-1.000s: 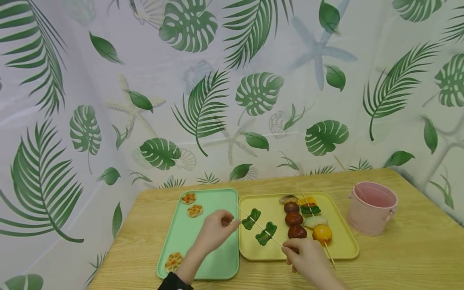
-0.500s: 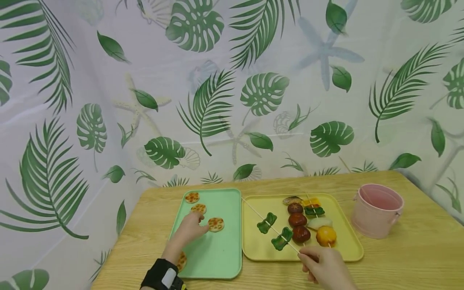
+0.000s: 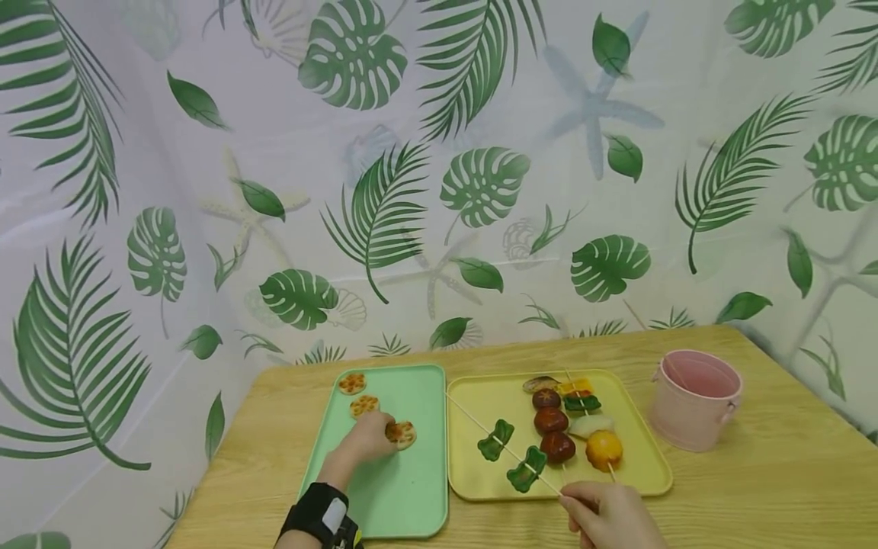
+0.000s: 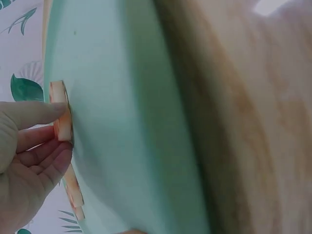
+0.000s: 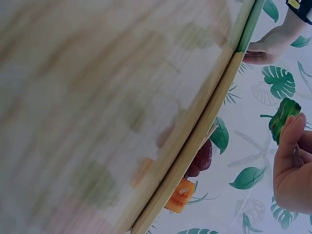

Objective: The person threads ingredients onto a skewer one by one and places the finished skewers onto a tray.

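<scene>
My left hand (image 3: 366, 441) is over the green tray (image 3: 418, 503), its thumb and fingers pinching a round, browned lotus root slice (image 3: 403, 435) by the edge. In the left wrist view the thumb lies on the near side of that slice (image 4: 64, 124). Two more lotus root slices (image 3: 353, 383) lie at the tray's far left. Above the yellow tray (image 3: 473, 480), my right hand (image 3: 607, 515) grips the lower end of a thin skewer (image 3: 473, 416). Two green pepper pieces (image 3: 527, 469) are threaded on it, spaced apart. The right wrist view shows one green pepper piece (image 5: 282, 117) beyond the fingers.
Loaded skewers lie on the yellow tray's right side, one with brown mushroom-like pieces (image 3: 551, 421), another with a yellow-orange ball (image 3: 604, 450). A pink bucket (image 3: 693, 412) with a stick inside stands to the right on the wooden table (image 3: 761, 457). Leaf-patterned cloth (image 3: 411, 229) hangs behind.
My left hand has moved from beside the skewer tip down to the green tray and taken hold of a lotus root slice. The right hand, still gripping the skewer, has shifted slightly right and down.
</scene>
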The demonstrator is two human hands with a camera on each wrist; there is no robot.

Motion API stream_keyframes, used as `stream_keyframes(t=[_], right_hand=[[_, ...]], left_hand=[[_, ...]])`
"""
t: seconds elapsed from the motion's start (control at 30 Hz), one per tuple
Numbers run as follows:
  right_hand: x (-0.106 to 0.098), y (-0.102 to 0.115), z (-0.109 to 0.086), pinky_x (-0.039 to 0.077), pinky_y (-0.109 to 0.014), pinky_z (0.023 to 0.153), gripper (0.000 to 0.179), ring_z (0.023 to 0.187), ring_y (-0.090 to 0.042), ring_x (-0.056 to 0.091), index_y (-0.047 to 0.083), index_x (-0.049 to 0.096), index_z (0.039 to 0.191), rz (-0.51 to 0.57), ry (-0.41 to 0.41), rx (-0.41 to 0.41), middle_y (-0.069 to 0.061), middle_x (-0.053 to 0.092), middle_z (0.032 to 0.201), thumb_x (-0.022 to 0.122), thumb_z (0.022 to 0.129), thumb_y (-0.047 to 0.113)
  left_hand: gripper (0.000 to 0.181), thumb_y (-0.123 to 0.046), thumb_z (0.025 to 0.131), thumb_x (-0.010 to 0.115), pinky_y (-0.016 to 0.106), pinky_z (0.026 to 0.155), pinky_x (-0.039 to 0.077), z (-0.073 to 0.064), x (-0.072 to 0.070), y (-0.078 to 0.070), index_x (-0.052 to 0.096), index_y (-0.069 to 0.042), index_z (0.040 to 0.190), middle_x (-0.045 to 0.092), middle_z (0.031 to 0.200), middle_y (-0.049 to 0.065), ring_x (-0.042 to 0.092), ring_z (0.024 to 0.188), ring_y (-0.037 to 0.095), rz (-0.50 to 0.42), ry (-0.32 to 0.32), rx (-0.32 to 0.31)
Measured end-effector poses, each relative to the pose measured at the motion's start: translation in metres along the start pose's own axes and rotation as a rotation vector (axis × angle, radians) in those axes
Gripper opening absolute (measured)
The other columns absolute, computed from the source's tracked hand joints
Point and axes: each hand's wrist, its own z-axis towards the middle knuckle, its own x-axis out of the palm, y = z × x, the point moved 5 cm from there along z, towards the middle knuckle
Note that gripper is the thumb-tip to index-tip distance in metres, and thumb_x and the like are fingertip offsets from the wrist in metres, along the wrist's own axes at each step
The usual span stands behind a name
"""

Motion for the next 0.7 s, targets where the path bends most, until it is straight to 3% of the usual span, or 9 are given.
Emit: stream_keyframes(t=[0.07,0.13,0.27,0.37,0.53,0.7], right_hand=[[0.001,0.001,0.001,0.042,-0.023,0.044,0.012,0.044,-0.006,0.047,-0.001,0.068,0.093,-0.033,-0.004,-0.014,0.003,0.052,0.058,0.059,0.088,0.005],[0.003,0.002,0.003,0.041,-0.023,0.045,0.012,0.045,-0.004,0.045,-0.001,0.069,0.092,-0.096,0.011,-0.068,0.005,0.051,0.058,0.059,0.088,0.005],[0.008,0.004,0.003,0.039,-0.021,0.048,0.011,0.048,0.001,0.043,0.001,0.069,0.090,-0.207,0.087,-0.175,0.011,0.049,0.057,0.060,0.088,0.006],[0.012,0.009,0.003,0.038,-0.021,0.050,0.012,0.051,0.001,0.042,0.001,0.069,0.089,-0.248,0.128,-0.215,0.012,0.049,0.059,0.060,0.088,0.008],[0.015,0.022,0.002,0.038,-0.022,0.050,0.008,0.054,0.002,0.042,0.007,0.069,0.083,-0.347,0.090,-0.290,0.016,0.047,0.060,0.062,0.087,0.010],[0.017,0.028,0.001,0.038,-0.022,0.050,0.007,0.053,0.002,0.042,0.009,0.068,0.081,-0.362,0.075,-0.310,0.016,0.047,0.059,0.062,0.086,0.008]], left_hand=[[0.013,-0.001,0.073,0.070,0.027,0.052,0.029,-0.002,0.001,0.001,0.057,0.001,0.076,0.044,0.064,0.002,0.035,0.056,0.014,-0.020,-0.027,0.023],[0.019,-0.004,0.072,0.072,0.026,0.051,0.026,-0.005,0.001,0.002,0.053,-0.002,0.070,0.035,0.060,-0.001,0.029,0.054,0.012,-0.042,-0.054,0.025],[0.020,-0.010,0.073,0.073,0.029,0.054,0.037,-0.012,-0.007,-0.003,0.061,0.003,0.082,0.051,0.070,0.003,0.045,0.061,0.015,-0.083,-0.096,-0.014],[0.035,-0.014,0.074,0.073,0.035,0.063,0.046,-0.015,-0.020,-0.014,0.064,0.007,0.100,0.061,0.089,0.012,0.056,0.076,0.021,-0.094,-0.122,-0.027],[0.038,-0.018,0.074,0.074,0.035,0.067,0.048,-0.013,-0.042,-0.037,0.065,0.005,0.103,0.063,0.092,0.012,0.058,0.080,0.022,-0.117,-0.161,-0.001],[0.044,-0.024,0.077,0.073,0.037,0.070,0.048,-0.014,-0.048,-0.047,0.064,0.003,0.109,0.063,0.099,0.012,0.059,0.086,0.025,-0.159,-0.130,-0.038]])
